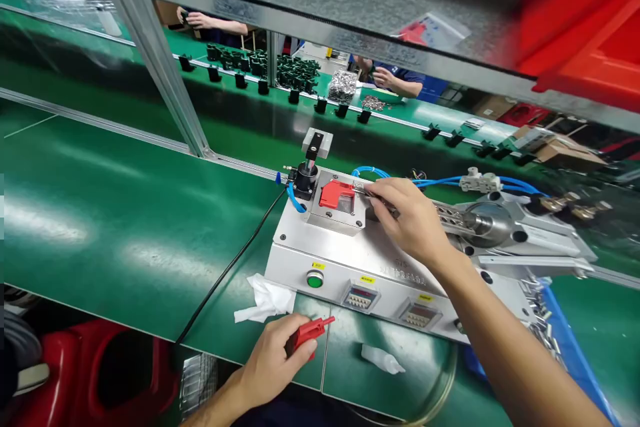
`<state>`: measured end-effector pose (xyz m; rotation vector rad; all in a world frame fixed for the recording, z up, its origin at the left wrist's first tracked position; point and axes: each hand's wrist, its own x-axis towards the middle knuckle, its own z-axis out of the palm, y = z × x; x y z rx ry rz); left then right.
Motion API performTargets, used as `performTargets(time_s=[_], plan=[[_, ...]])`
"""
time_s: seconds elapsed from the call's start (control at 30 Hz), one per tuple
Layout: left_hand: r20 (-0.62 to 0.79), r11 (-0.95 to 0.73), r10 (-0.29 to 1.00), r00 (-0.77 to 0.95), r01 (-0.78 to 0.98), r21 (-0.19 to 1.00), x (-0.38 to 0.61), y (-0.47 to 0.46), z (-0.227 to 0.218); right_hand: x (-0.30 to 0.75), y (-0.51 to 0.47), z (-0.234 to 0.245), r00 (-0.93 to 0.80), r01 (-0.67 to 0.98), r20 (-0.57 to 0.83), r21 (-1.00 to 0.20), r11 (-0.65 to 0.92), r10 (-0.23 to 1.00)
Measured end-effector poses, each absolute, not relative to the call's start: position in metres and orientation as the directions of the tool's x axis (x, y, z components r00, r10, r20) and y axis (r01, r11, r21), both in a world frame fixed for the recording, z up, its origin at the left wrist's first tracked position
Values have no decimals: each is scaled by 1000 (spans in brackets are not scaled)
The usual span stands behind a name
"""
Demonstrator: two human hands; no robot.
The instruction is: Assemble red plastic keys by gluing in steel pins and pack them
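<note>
Green bench [100, 213] carries a metal machine [380, 260] near its front edge, with open room to the left. Left hand [273, 360] has fingers clamped on a red part [307, 332], long axis pointing right. Right hand [407, 220] pinches a thin pin [361, 191] beside the seated part [336, 195]. Blue bin [570, 347] holds metal pieces [540, 320]

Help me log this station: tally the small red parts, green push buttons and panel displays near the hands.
Small red parts: 2
Green push buttons: 1
Panel displays: 2
Total: 5
</note>
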<state>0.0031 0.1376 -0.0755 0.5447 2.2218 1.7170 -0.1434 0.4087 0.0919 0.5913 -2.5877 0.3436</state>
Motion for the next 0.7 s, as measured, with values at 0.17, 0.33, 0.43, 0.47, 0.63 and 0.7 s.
performTargets(time_s=[0.17, 0.33, 0.43, 0.47, 0.63, 0.7], plan=[[26, 191, 465, -885, 129, 973, 1, 138, -76, -146, 402, 96, -797, -462, 477, -87, 883, -370], [54, 207, 441, -896, 160, 965, 3, 140, -77, -162, 378, 108, -820, -499, 383, -116, 859, -425], [87, 209, 436, -896, 195, 958, 5, 141, -78, -175, 366, 116, -862, -482, 250, -133, 866, -442], [96, 208, 436, -895, 205, 956, 5, 141, -79, -178, 364, 119, -866, -482, 225, -134, 866, -447], [130, 215, 432, -893, 242, 946, 5, 144, -84, -181, 368, 127, -837, -522, 303, -194, 830, -456], [138, 231, 432, -891, 257, 938, 5, 145, -85, -176, 374, 134, -808, -525, 440, -237, 818, -392]])
